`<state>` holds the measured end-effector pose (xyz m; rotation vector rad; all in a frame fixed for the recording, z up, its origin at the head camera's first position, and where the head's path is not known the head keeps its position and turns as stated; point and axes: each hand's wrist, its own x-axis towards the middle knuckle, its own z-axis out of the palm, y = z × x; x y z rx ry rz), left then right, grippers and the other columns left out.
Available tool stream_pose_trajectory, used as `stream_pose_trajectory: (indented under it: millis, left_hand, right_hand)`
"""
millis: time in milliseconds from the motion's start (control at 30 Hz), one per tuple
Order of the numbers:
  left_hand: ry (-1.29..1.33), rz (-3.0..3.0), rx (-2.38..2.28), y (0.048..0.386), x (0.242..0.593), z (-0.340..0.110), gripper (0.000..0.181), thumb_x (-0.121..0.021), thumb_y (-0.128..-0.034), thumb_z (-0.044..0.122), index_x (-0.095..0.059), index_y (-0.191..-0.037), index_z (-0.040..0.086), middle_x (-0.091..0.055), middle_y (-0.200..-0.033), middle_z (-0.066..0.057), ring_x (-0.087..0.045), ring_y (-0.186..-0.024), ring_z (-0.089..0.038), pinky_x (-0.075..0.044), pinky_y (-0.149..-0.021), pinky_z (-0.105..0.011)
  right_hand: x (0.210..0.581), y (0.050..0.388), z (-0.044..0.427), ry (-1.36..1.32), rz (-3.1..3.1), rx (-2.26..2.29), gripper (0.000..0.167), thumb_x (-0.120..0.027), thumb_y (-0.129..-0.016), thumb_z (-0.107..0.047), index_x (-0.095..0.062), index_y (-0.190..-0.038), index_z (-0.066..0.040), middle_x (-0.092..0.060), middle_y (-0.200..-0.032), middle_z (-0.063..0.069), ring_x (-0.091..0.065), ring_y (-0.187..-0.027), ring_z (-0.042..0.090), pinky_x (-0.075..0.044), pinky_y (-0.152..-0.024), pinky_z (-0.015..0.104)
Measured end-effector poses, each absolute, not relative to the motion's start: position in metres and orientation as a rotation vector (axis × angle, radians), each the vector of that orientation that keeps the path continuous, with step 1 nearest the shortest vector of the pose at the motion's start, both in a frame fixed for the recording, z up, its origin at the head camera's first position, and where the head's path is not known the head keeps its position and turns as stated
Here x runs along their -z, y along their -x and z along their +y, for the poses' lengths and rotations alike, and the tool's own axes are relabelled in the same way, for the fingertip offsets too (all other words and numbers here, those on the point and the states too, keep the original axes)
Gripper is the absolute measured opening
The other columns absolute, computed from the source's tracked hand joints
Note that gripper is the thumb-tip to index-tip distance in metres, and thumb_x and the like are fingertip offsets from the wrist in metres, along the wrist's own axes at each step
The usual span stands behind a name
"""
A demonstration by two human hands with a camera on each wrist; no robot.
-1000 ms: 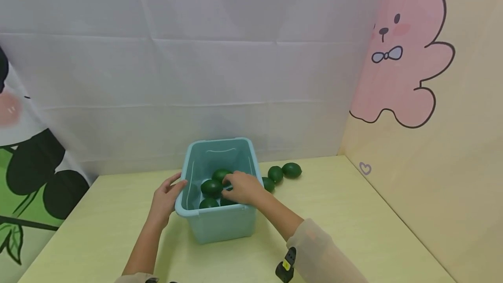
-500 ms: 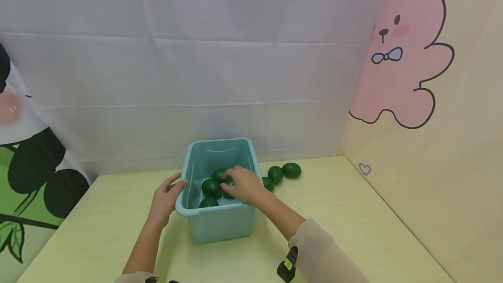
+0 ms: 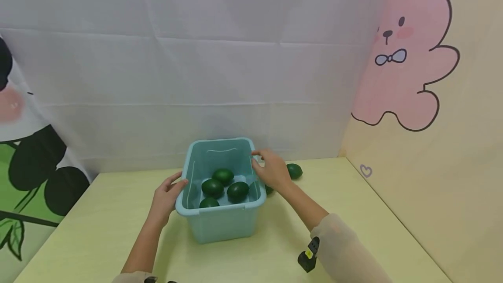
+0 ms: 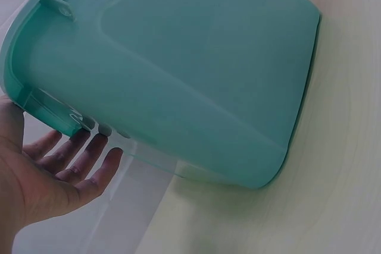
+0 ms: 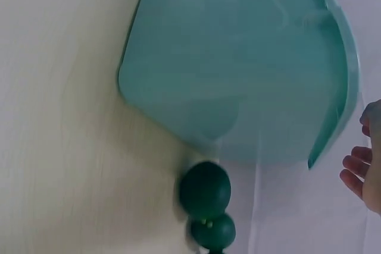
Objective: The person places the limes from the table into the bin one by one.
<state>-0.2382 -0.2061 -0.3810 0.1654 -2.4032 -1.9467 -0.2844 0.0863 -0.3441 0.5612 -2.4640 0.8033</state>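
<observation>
A light blue bin stands on the table with several dark green fruits inside. At its left rim the left hand grips the edge, thumb on top; the left wrist view shows the fingers of this hand under the rim. Over the right rim is the right hand, fingers loosely bent and holding nothing. In the right wrist view the hand is beside the bin's rim, with two green fruits on the table below.
Right of the bin, green fruits lie on the pale yellow table, partly hidden by the right hand. A white cloth hangs behind. A wall with a pink bear picture stands at the right.
From inside the bin, the right hand has moved up and right to the right rim, leaving a green fruit in the bin's right part. The left hand has stayed at the left rim.
</observation>
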Motion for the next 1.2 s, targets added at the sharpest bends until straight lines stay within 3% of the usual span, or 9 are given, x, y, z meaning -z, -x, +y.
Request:
stream_pose_trajectory:
  millis: [233, 533, 767, 1000, 1200]
  left_hand:
    - [-0.169, -2.399, 1.948, 0.239, 0.381, -0.205, 0.061, -0.051, -0.0944, 0.043, -0.034, -0.145, 0.013, -0.045, -0.139, -0.024, -0.061, -0.102, -0.016, -0.053, -0.075, -0.026]
    - [-0.191, -2.399, 1.949, 0.237, 0.380, -0.206, 0.061, -0.051, -0.0942, 0.043, -0.034, -0.145, 0.014, -0.045, -0.139, -0.023, -0.061, -0.097, -0.012, -0.053, -0.075, -0.025]
    - [-0.186, -2.391, 1.952, 0.239, 0.383, -0.206, 0.061, -0.052, -0.0935, 0.045, -0.036, -0.144, 0.015, -0.046, -0.139, -0.023, -0.061, -0.100, -0.016, -0.053, -0.075, -0.027]
    - [-0.172, -2.385, 1.939, 0.239, 0.383, -0.206, 0.059, -0.051, -0.0945, 0.042, -0.036, -0.143, 0.014, -0.047, -0.138, -0.024, -0.061, -0.106, -0.024, -0.054, -0.077, -0.030]
    - [-0.188, -2.379, 1.937, 0.237, 0.382, -0.205, 0.058, -0.052, -0.0943, 0.042, -0.037, -0.143, 0.013, -0.047, -0.137, -0.024, -0.061, -0.105, -0.022, -0.054, -0.078, -0.031]
  right_hand:
    - [0.349, 0.296, 0.128, -0.395, -2.529, -0.876, 0.023, -0.056, -0.092, -0.020, -0.066, -0.110, -0.009, -0.063, -0.115, 0.011, -0.062, -0.099, 0.030, -0.051, -0.078, 0.041]
    - [0.371, 0.307, 0.171, -0.239, -2.655, -0.890, 0.029, -0.052, -0.093, -0.022, -0.063, -0.116, -0.007, -0.058, -0.121, 0.015, -0.060, -0.100, 0.032, -0.050, -0.079, 0.044]
    - [0.392, 0.315, 0.194, -0.158, -2.721, -0.858, 0.032, -0.053, -0.092, -0.021, -0.061, -0.117, -0.004, -0.056, -0.121, 0.020, -0.058, -0.097, 0.031, -0.048, -0.076, 0.044]
    - [0.404, 0.321, 0.204, -0.157, -2.781, -0.789, 0.036, -0.056, -0.090, -0.020, -0.059, -0.119, 0.001, -0.055, -0.121, 0.026, -0.055, -0.108, 0.039, -0.046, -0.086, 0.051]
    - [0.410, 0.327, 0.206, -0.151, -2.829, -0.817, 0.041, -0.058, -0.090, -0.020, -0.053, -0.124, 0.002, -0.050, -0.128, 0.029, -0.050, -0.116, 0.043, -0.044, -0.091, 0.053]
